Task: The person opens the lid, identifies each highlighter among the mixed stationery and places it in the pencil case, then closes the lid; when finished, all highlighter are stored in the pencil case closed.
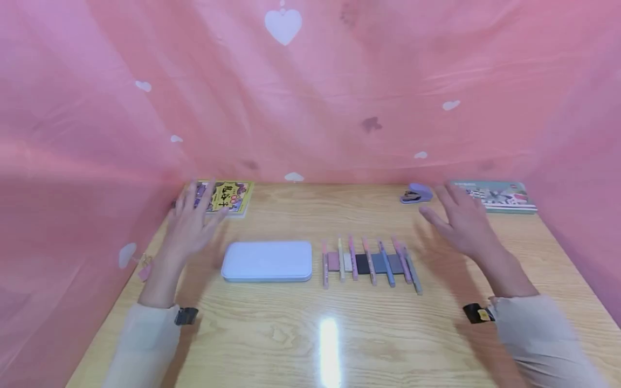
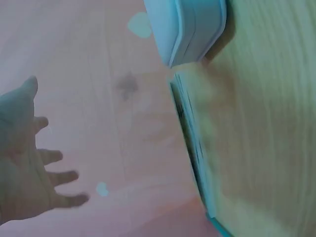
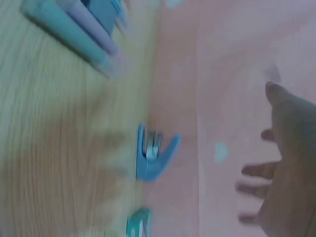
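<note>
I am holding my left hand (image 1: 186, 229) raised beyond the left end of the pale lilac, round-cornered rectangular case (image 1: 268, 262), its fingers spread well apart and gripping nothing. I am holding my right hand (image 1: 463, 223) up too, well to the right of the case, its fingers also spreading apart with nothing in them. The case is lying flat on the light wood-grain table (image 1: 276, 334), and neither hand is touching it.

Just right of the case, seven slim, pastel-coloured pens (image 1: 368, 261) are lying side by side, crossing a row of small flat rectangular blocks (image 1: 362, 265) in mauve, white, black and blue shades.

Behind the case, to its left, a yellow illustrated book (image 1: 237, 196) is lying partly hidden by my left fingers. Behind the case and well to its right, a small purple stapler (image 1: 416, 194) is sitting near my right fingertips, its arms standing apart; farther right, a green-covered book (image 1: 502, 196) is lying. Left of the case, a small pink tag (image 1: 145, 268) is resting near the pink heart-patterned cloth (image 1: 330, 118), which is hanging behind everything.
</note>
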A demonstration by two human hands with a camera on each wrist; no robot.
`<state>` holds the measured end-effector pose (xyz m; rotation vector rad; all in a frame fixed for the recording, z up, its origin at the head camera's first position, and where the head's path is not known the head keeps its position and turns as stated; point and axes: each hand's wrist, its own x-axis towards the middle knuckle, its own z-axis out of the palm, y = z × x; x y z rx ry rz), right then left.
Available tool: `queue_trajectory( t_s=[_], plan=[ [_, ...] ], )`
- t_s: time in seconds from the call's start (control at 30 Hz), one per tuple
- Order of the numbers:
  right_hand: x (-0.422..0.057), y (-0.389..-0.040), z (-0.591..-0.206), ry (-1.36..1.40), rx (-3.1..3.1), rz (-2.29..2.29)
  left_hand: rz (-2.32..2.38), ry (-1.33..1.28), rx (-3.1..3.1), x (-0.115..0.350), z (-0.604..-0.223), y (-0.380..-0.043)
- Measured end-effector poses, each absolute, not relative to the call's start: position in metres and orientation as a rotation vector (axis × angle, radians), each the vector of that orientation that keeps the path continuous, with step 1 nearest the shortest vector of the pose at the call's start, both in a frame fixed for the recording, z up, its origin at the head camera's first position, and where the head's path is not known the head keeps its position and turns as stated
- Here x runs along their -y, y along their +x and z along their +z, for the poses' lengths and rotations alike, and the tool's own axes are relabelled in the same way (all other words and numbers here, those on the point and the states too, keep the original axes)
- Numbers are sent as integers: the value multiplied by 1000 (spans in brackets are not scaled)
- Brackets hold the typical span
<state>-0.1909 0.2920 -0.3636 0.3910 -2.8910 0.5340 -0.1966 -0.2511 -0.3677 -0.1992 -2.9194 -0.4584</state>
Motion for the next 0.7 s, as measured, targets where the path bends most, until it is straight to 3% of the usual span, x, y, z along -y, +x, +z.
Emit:
queue_trajectory(
  t_s=[0.33, 0.6, 0.7],
  plan=[
    [-215, -197, -363, 745, 2858, 607, -1296, -332, 2990, 251, -394, -179],
    [-136, -199, -366, 1082, 2811, 432, -1614, -517, 3058, 256, -419, -170],
    [-104, -197, -371, 1208, 2769, 384, -1483, -555, 3149, 250, -421, -169]
  ],
)
